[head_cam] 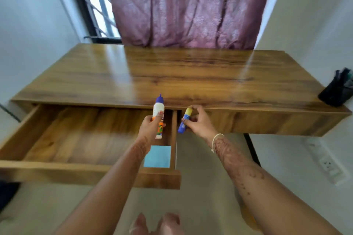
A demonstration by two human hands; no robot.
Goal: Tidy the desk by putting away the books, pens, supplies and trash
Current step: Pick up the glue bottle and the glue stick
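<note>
Left hand (150,127) fingers (159,116) clenched round a glue bottle (158,109), held upright, purple nozzle up, white body, orange label mostly under the grip, base poking out below the palm. Right hand (198,121) fingers (196,108) pinched on a glue stick (185,121), tilted, yellow end up toward the thumb, blue end down and left of the knuckles. Both items off any surface, near each other, not touching. Directly under and left of the left fingers: open drawer (80,139), pulled out, wooden floor mostly bare. Just below the left wrist, at the drawer's near right corner: light blue paper pad (157,156), lying flat. Between the two hands: drawer side wall, and behind the right fingers a closed drawer front. Just beyond both sets of fingertips: front edge of the bench (172,74), glossy wood top. Well right of the right fingers, on the bench's right end: black pen holder (336,91), blurred, dark pens sticking up. Past the bench, far from the fingers: mauve curtain (187,5), barred window (97,4) to its left. White string bracelet (215,140) on the right wrist, henna patterns on both forearms. Down right of the right forearm: wall socket strip (328,164). Bottom edge: toes on pale floor (206,206).
</note>
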